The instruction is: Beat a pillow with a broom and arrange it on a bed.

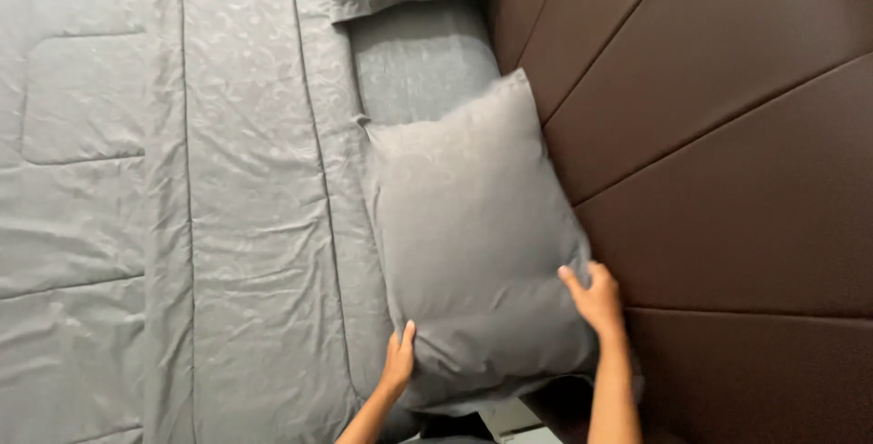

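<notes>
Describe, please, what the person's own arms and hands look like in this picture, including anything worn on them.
Both forearms come in bare from the bottom edge: no sleeves, gloves, watch or bracelets show. The left hand and right hand are bare too, slender, with short nails; no rings are visible. The upper arms lie outside the frame, so clothing there cannot be told.

pillow point(473, 253): grey woven cloth, faint sheen, lightly creased
quilt point(182, 226): grey stitched cloth, wrinkled, dim tone-on-tone pattern
sheet point(423, 67): grey matt cloth, finely textured
headboard point(727, 153): dark brown leather-like padding, smooth, soft gloss, seamed panels
</notes>
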